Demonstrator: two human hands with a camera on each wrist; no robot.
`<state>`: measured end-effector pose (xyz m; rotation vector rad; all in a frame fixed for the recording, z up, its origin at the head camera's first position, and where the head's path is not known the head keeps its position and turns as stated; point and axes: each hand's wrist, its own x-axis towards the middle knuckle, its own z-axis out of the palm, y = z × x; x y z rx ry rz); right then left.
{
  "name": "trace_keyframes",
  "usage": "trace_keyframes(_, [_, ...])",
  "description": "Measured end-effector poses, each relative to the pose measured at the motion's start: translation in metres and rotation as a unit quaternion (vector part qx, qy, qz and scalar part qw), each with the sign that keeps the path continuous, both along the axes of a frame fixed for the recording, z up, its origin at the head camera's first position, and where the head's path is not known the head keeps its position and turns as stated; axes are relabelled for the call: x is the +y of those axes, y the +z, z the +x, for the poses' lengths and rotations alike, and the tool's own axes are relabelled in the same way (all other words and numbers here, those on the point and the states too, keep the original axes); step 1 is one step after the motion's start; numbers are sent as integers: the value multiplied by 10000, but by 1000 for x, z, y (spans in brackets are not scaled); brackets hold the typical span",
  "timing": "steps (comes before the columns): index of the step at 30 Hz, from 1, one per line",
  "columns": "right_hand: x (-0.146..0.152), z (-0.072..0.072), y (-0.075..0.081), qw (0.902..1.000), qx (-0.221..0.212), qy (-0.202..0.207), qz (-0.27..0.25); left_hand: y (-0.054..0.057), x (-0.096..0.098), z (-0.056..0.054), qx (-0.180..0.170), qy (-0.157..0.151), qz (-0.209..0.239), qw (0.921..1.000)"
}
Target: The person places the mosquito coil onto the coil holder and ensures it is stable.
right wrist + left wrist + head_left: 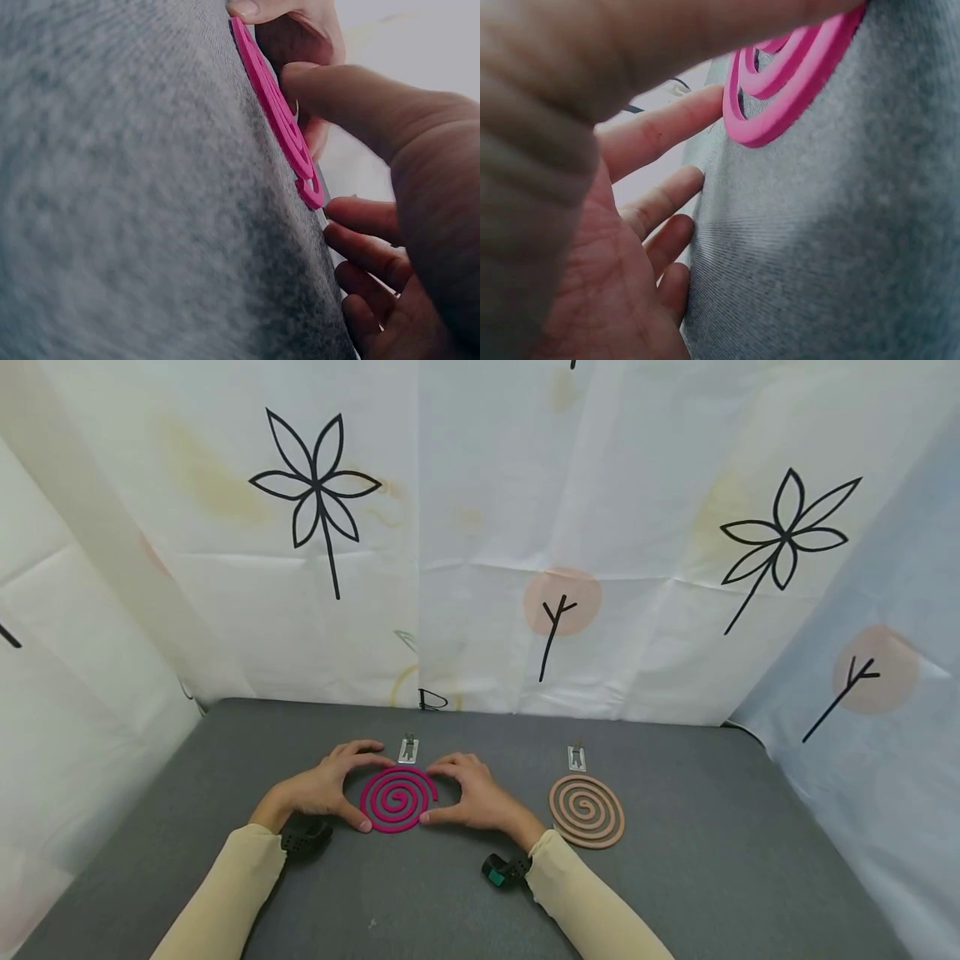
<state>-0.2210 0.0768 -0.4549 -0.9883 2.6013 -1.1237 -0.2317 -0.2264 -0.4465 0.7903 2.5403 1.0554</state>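
Note:
A pink mosquito coil (390, 829) lies flat on the grey table, left of the middle. My left hand (326, 787) rests around its left side, thumb at the lower rim and index finger at the upper rim. In the left wrist view, the index fingertip meets the coil (769, 131), while the other fingers extend along the table. From the right, my right hand (476, 797) touches the rim with its thumb; its index finger is near the coil's outer end. The right wrist view shows the coil (271, 101) edge-on, with extended fingers beside it.
A small metal coil stand (408, 750) lies just behind the pink coil. To the right, a tan mosquito coil (592, 843) lies below a second metal stand (577, 758). Patterned white cloth (465, 635) hangs behind the grey table (420, 902) and at both sides.

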Motion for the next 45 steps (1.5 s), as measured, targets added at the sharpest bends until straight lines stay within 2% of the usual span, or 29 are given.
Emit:
trace_keyframes(5, [-2, 3, 1, 9997, 184, 86, 164, 1, 1, 0, 37, 18, -72, 10000])
trace_keyframes(21, [-3, 4, 1, 9998, -68, -111, -130, 7, 7, 2, 97, -76, -10, 9999])
trace_keyframes(28, [-4, 3, 0, 9986, -36, -207, -493, 11, 10, 2, 197, -175, -118, 9996])
trace_keyframes(37, [-8, 2, -4, 9944, 30, -449, -953, 15, 13, 3, 33, -123, -224, 9997])
trace_keyframes(45, [-8, 1, -8, 9856, -286, -517, -1582, 17, 12, 5, 86, -62, -340, 9994])
